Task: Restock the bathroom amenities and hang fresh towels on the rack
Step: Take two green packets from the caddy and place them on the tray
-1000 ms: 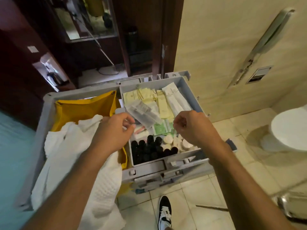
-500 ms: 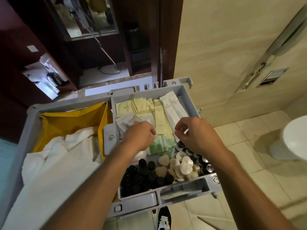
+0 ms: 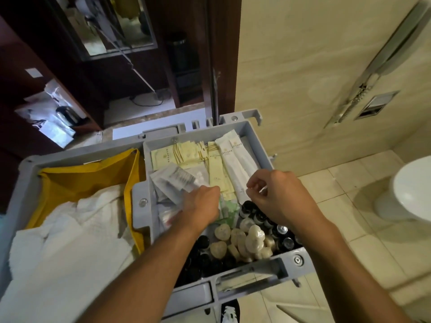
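A grey cart tray [image 3: 254,138] holds amenities: cream and white sachets [image 3: 224,157], clear plastic packets [image 3: 172,180], green sachets [image 3: 229,209], round wrapped soaps [image 3: 245,238] and small black bottles [image 3: 275,227]. My left hand [image 3: 203,206] reaches down into the tray's middle, its fingers curled on the clear plastic packets. My right hand [image 3: 277,197] hovers over the tray's right side with fingers pinched together; whether it holds anything is unclear. White towels [image 3: 70,234] lie in the yellow bag [image 3: 88,178] on the cart's left.
A toilet [image 3: 412,190] stands at the right on the beige tiled floor [image 3: 349,229]. A dark wooden door frame [image 3: 224,54] rises behind the cart. A wall phone [image 3: 377,64] hangs on the beige wall. My shoe [image 3: 229,313] shows below the cart.
The view has moved closer over the tray. My left hand went from the tray's left edge down into the packets in the middle. My right hand stayed over the right side.
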Demonstrator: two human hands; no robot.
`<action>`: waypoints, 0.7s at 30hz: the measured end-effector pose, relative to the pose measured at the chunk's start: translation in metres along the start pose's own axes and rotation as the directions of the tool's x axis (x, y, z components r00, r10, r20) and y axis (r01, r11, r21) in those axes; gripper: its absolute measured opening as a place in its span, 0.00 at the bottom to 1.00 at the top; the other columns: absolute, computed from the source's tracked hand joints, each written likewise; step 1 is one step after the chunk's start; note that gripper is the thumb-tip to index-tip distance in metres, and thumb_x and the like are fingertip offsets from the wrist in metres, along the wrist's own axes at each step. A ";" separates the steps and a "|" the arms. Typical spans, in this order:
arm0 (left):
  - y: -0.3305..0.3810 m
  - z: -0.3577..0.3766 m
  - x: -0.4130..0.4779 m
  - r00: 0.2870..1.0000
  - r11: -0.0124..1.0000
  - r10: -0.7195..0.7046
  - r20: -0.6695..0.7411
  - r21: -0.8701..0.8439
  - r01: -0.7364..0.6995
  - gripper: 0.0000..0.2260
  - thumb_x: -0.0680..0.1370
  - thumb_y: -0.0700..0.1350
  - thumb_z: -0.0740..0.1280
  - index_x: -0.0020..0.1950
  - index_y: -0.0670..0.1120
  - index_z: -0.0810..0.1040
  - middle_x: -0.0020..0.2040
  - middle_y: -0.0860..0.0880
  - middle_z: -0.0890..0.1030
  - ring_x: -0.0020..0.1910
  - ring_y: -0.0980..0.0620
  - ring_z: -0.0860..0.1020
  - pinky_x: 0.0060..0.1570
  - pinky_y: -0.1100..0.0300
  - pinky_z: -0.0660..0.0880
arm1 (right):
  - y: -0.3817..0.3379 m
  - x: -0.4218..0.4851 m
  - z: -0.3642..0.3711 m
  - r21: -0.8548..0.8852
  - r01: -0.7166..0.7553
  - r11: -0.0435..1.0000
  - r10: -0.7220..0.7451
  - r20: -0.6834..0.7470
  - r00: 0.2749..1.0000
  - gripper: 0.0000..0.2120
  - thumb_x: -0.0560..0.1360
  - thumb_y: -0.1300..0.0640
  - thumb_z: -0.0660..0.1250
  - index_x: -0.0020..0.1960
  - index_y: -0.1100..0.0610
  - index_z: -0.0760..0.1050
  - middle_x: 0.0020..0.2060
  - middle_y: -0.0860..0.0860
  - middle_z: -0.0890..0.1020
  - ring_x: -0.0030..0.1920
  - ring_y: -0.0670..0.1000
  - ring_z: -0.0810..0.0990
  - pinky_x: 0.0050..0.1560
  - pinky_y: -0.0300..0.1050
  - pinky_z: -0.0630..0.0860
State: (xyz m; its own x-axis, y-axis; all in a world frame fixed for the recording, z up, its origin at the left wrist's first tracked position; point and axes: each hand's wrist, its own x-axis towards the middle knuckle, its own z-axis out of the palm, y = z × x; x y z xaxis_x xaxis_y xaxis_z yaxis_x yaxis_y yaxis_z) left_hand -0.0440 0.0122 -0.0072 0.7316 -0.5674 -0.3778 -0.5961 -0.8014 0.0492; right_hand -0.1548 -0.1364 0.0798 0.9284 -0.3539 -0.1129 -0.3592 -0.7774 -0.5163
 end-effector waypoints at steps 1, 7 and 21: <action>0.001 0.002 -0.001 1.000 1.000 -0.006 -0.010 0.001 0.006 0.13 0.78 0.43 0.67 0.62 0.49 0.74 0.56 0.44 0.80 0.55 0.42 0.79 0.50 0.50 0.72 | 0.001 -0.001 0.001 0.000 0.001 1.000 -0.001 0.005 1.000 0.04 0.77 0.50 0.71 0.50 0.48 0.82 0.40 0.42 0.82 0.42 0.48 0.82 0.46 0.50 0.83; 0.000 0.011 -0.006 0.997 1.000 -0.018 -0.075 -0.014 0.017 0.13 0.78 0.43 0.70 0.60 0.46 0.72 0.53 0.44 0.81 0.52 0.41 0.80 0.45 0.52 0.69 | 0.002 -0.006 0.008 0.026 0.008 1.000 -0.009 0.012 1.000 0.05 0.77 0.51 0.71 0.50 0.50 0.82 0.40 0.43 0.83 0.42 0.48 0.82 0.47 0.51 0.82; -0.026 -0.033 -0.020 0.989 0.894 -0.098 -0.115 -0.447 0.037 0.04 0.79 0.46 0.70 0.45 0.49 0.77 0.48 0.51 0.78 0.46 0.53 0.77 0.44 0.61 0.71 | 0.003 0.011 0.013 0.057 -0.017 0.998 0.017 0.000 1.000 0.04 0.78 0.53 0.70 0.50 0.51 0.83 0.41 0.43 0.84 0.40 0.45 0.82 0.39 0.39 0.76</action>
State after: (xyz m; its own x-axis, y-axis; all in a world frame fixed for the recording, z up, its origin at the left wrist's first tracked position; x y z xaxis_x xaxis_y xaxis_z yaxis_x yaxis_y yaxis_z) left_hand -0.0320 0.0380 0.0294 0.8197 -0.5039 -0.2722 -0.3580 -0.8217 0.4434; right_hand -0.1442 -0.1358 0.0662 0.9222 -0.3672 -0.1214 -0.3688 -0.7406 -0.5617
